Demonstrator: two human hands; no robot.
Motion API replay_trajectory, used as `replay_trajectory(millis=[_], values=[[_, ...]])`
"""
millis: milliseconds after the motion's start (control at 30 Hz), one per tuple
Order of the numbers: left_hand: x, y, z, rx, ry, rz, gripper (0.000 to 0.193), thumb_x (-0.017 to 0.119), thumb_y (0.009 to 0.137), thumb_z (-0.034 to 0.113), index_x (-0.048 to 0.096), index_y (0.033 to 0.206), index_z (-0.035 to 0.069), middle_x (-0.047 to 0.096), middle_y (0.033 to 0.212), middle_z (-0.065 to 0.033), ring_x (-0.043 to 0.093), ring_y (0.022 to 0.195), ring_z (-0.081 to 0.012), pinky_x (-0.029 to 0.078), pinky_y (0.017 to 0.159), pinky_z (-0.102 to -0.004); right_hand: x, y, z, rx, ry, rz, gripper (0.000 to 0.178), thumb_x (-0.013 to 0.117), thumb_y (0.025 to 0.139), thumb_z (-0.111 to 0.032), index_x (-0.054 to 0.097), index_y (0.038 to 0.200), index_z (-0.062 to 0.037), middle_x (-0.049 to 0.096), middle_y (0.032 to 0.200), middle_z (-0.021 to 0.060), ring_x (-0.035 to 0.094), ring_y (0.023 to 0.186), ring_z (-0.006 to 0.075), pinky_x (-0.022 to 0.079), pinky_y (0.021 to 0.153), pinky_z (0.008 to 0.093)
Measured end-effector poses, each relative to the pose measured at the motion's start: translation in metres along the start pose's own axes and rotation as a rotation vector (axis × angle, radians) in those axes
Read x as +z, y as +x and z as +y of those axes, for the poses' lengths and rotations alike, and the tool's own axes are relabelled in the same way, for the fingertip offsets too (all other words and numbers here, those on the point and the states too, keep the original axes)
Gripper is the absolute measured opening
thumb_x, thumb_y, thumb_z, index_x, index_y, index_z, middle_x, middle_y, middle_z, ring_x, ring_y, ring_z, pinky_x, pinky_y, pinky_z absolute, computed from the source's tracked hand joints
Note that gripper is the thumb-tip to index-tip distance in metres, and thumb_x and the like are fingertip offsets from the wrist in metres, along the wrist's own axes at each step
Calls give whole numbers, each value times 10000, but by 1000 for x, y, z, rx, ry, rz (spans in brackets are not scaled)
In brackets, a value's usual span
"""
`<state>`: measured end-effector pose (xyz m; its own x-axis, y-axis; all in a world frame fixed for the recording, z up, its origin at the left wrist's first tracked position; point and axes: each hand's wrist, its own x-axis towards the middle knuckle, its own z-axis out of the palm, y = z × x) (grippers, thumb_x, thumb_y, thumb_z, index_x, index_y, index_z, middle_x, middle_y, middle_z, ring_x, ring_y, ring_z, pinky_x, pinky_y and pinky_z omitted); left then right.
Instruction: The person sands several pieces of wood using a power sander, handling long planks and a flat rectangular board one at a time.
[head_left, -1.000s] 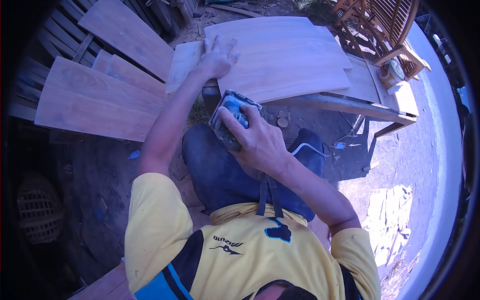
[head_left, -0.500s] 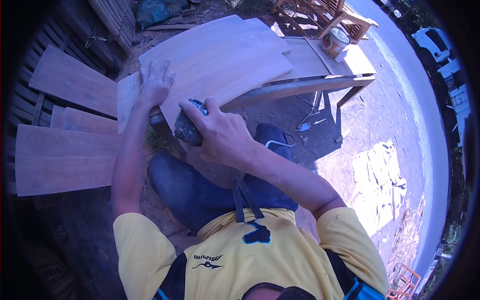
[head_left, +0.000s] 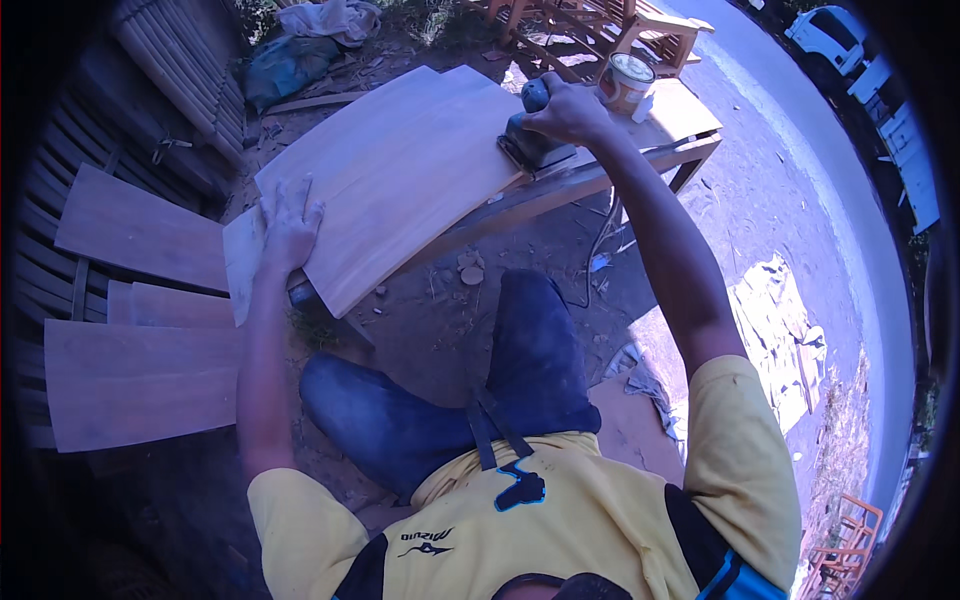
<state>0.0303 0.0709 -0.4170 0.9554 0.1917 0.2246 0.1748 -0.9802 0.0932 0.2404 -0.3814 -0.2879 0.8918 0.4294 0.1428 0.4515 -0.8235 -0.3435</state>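
A large pale wooden panel (head_left: 400,160) lies slanted across a low wooden bench (head_left: 530,205). My left hand (head_left: 290,225) rests flat near the panel's left end, fingers spread, partly over a smaller board (head_left: 242,250) beside it. At the panel's far right end, my right hand (head_left: 570,108) is wrapped round a dark power sander (head_left: 535,140) with a rounded knob. The sander's flat base sits at the panel's right edge. A cord (head_left: 600,240) hangs below the bench near it.
Several cut boards (head_left: 140,385) lie on slats at the left. A paint can (head_left: 627,82) stands on the bench's right end, close to my right hand. Behind it is a wooden chair frame (head_left: 650,30). A green sack (head_left: 290,70) lies at the back left.
My right hand has carried the sander from the panel's near left end to its far right end. My left hand stays pressed on the boards.
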Motion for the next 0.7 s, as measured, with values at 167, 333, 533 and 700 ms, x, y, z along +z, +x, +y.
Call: replay_trajectory(millis=[167, 333, 533, 700], values=[[-13, -22, 11, -143, -28, -153, 644, 432, 1124, 419, 321, 1706, 166, 230, 1752, -267, 63, 1657, -432, 5, 1341, -552, 43, -27, -101, -210, 157, -201, 752, 835, 800, -455, 569, 1361, -31, 737, 1137, 273, 716, 1083, 462, 573, 959, 509], [-22, -27, 12, -98, -63, -75, 625, 478, 1116, 365, 359, 1689, 147, 285, 1726, -284, 109, 1651, -437, 14, 1342, -537, 45, -38, -129, -305, 164, -236, 769, 843, 792, -430, 552, 1393, -49, 735, 1120, 258, 717, 1071, 450, 576, 942, 518], [-32, -19, 32, -121, -99, -100, 615, 487, 1114, 347, 373, 1684, 148, 283, 1737, -254, 123, 1642, -448, 31, 1346, -527, 29, 44, -16, -47, 72, -68, 841, 827, 789, -428, 505, 1433, 7, 751, 1119, 270, 739, 1079, 431, 596, 944, 488], [-21, -10, 28, -100, -98, -64, 620, 490, 1108, 346, 381, 1677, 125, 285, 1735, -259, 131, 1641, -448, 37, 1344, -540, 29, 70, -6, 98, 31, 7, 862, 804, 783, -495, 512, 1403, 27, 749, 1139, 272, 743, 1077, 434, 603, 954, 475]])
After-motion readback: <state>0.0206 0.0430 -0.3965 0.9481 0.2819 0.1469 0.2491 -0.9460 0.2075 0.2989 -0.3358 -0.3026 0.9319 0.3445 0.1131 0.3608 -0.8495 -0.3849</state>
